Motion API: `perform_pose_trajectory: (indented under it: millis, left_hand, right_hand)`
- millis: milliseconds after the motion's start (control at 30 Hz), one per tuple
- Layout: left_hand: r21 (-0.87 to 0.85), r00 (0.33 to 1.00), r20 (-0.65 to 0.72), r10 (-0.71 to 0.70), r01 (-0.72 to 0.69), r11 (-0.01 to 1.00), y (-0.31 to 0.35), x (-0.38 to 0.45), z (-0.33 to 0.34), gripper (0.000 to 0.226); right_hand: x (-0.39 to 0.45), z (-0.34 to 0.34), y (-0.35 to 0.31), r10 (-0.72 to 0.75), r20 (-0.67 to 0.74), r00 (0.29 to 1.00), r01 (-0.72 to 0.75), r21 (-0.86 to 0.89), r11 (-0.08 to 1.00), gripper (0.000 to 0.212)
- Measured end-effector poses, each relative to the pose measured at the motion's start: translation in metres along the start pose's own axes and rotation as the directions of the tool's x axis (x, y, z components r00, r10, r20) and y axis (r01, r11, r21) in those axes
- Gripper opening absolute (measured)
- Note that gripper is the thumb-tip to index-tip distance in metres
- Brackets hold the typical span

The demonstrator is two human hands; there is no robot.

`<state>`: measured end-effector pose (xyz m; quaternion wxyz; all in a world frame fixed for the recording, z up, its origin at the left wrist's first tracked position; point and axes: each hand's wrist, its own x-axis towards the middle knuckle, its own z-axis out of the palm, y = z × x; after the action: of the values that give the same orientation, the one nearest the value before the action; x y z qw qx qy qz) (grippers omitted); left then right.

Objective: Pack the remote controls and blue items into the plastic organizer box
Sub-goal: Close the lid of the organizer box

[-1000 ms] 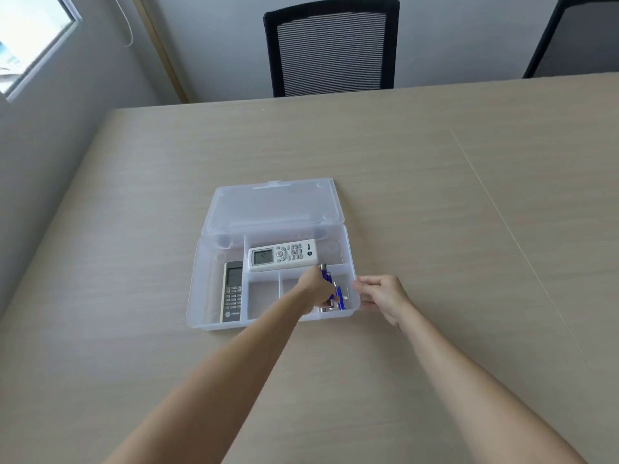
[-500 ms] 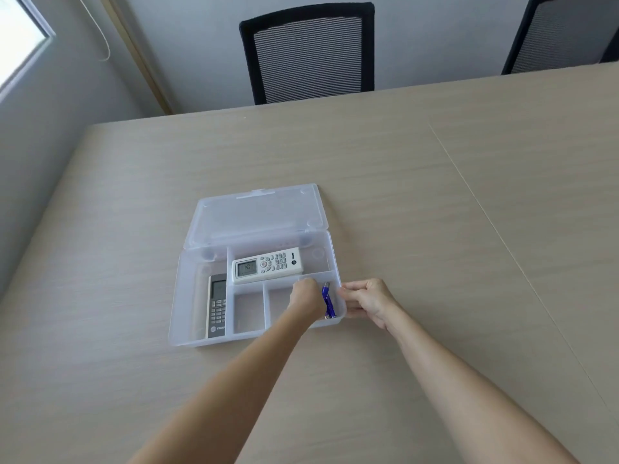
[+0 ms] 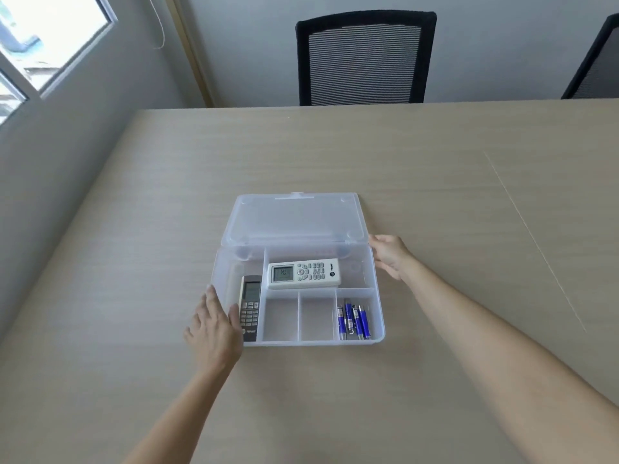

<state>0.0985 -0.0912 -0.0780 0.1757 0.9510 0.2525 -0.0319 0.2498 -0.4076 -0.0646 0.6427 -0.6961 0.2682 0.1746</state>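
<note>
The clear plastic organizer box lies open on the table, its lid folded back flat. A white remote lies across the long rear compartment. A grey remote lies lengthwise in the left compartment. Several blue batteries lie in the front right compartment. My left hand rests against the box's left front wall, fingers apart. My right hand touches the box's right rear corner near the hinge, holding nothing.
Two small front compartments between the grey remote and the batteries hold nothing. A black mesh chair stands behind the far table edge, a second chair at far right. A wall and window run along the left.
My left hand left the batteries in the front right compartment and moved to the box's left side. My right hand moved from the front right corner to the right rear corner.
</note>
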Motion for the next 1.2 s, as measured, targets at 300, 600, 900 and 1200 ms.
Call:
perform_pose_trajectory:
  millis: [300, 600, 900, 1200]
  left_hand:
    - [-0.109, 0.996, -0.085, 0.003, -0.012, 0.994, -0.004, 0.007, 0.007, 0.058]
    - [-0.191, 1.000, 0.014, 0.014, -0.011, 0.982, -0.008, 0.010, 0.004, 0.059]
    - [-0.848, 0.851, 0.525, 0.006, 0.522, 0.090, -0.030, 0.015, -0.059, 0.095]
    - [-0.520, 0.911, 0.397, 0.114, 0.121, 0.846, -0.024, -0.015, -0.054, 0.125]
  right_hand:
    - [0.059, 0.033, -0.025, 0.020, -0.168, 0.986, -0.021, -0.001, 1.000, 0.044]
    - [-0.036, 0.016, -0.057, -0.080, 0.059, 0.995, 0.044, 0.455, 0.890, 0.053]
    - [-0.128, -0.001, 0.011, -0.094, 0.232, 0.968, 0.102, -0.026, 0.994, 0.093]
    - [-0.152, 0.033, 0.070, -0.091, 0.045, 0.995, 0.098, -0.654, 0.750, 0.141]
